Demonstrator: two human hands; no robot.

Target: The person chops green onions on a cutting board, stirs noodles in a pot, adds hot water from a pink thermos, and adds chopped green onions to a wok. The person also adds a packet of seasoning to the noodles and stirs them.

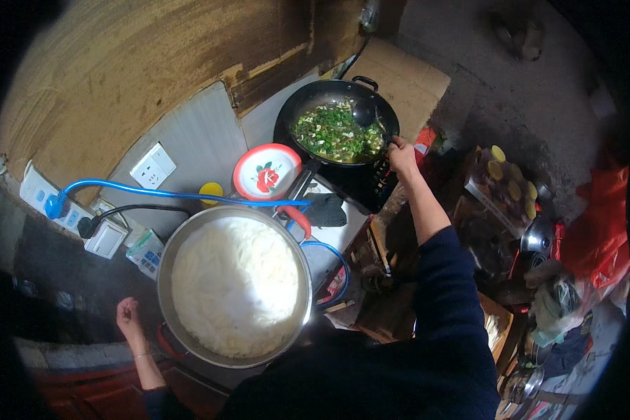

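My right hand [400, 152] is closed on the handle of a ladle [365, 114], whose dark bowl rests in a black wok [283, 125]. Chopped greens and small white pieces in liquid [336, 131] fill the wok's middle. The wok stands on a black induction cooker [370, 184]. My left hand [128, 314] is raised with curled fingers, left of a large metal pot [164, 294], and nothing shows in it. Pale, foamy or steaming contents [236, 289] fill the pot; what they are I cannot tell. An enamel plate with a red rim and rose [266, 172] lies between pot and wok.
A blue cable [189, 191] runs from a power strip [73, 210] across the counter behind the pot. A dark cloth [325, 210] lies near the pot's red handle [296, 220]. Cardboard [399, 79] is behind the wok. A box with yellow-lidded items [496, 189] and red plastic bags [596, 226] are at right.
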